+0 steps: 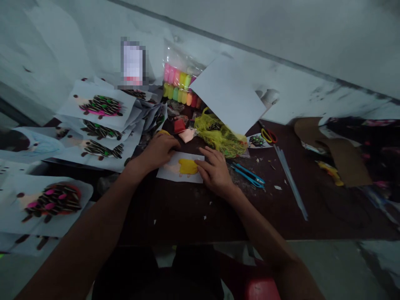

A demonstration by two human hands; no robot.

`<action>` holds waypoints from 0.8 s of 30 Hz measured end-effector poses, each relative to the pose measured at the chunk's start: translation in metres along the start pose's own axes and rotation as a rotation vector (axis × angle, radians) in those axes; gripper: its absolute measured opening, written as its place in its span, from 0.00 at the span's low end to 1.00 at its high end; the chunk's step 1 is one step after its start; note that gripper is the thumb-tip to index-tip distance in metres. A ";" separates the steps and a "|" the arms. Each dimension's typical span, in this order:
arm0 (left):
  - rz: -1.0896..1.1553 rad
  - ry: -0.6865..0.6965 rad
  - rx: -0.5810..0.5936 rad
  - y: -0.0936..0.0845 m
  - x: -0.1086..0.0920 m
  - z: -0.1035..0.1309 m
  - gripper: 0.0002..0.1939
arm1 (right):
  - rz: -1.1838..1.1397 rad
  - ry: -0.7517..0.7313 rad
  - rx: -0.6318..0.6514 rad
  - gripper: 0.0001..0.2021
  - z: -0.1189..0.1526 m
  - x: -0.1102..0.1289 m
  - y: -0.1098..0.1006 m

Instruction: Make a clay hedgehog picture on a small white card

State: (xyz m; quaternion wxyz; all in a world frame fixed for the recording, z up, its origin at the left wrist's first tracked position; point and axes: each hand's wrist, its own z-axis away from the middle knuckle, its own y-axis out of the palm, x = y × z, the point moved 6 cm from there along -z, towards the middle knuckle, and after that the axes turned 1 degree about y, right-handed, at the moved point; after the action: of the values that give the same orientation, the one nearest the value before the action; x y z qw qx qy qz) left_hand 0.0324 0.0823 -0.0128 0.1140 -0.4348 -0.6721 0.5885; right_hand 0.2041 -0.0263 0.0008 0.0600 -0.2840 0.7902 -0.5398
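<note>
A small white card (pixel 167 173) with a pale hedgehog-like drawing lies flat on the dark table. Yellow clay (pixel 188 166) is spread over the animal's body. My right hand (pixel 215 171) rests at the card's right side, fingers apart, fingertips at the clay's edge. At the card's upper left is my left hand (pixel 161 149), its fingers curled together; whatever they may hold is hidden. Just behind that hand a bit of something yellow (pixel 164 132) shows. Red clay (pixel 179 126) and a pale pink piece (pixel 186 135) lie beyond the card.
Sheets with clay hedgehogs (pixel 103 109) are piled left. Behind are a clear bag of coloured clay (pixel 178 85), a yellow plastic bag (pixel 218 135) and a white sheet (pixel 229 93). Right lie a blue cutter (pixel 248 175), scissors (pixel 268 136), clear sticks (pixel 290 181) and cardboard (pixel 348 158).
</note>
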 end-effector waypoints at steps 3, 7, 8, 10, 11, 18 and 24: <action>-0.021 0.012 -0.016 -0.001 -0.002 0.000 0.15 | -0.013 0.067 -0.031 0.16 0.002 -0.013 0.001; 0.006 0.021 -0.060 -0.003 -0.006 0.000 0.15 | -0.011 0.131 -0.033 0.17 0.004 -0.025 0.005; 0.022 0.020 -0.075 -0.003 -0.006 0.000 0.15 | -0.006 0.131 -0.034 0.17 0.004 -0.025 0.006; 0.056 0.013 -0.110 -0.004 -0.007 0.001 0.16 | 0.007 0.124 -0.034 0.16 0.004 -0.023 0.006; 0.068 0.006 -0.125 -0.004 -0.007 0.002 0.16 | 0.012 0.123 -0.030 0.15 0.003 -0.022 0.005; 0.073 -0.097 -0.222 -0.006 0.002 0.003 0.16 | -0.004 0.139 -0.027 0.11 0.002 -0.017 0.004; 0.061 -0.195 -0.221 -0.011 0.014 0.005 0.16 | -0.005 0.118 -0.063 0.09 0.002 -0.021 0.004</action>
State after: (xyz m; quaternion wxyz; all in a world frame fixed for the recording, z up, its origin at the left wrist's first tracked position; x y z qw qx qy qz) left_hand 0.0163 0.0896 -0.0096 -0.0181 -0.4057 -0.7270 0.5536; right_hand 0.2207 -0.0161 -0.0079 0.0032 -0.2553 0.8083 -0.5305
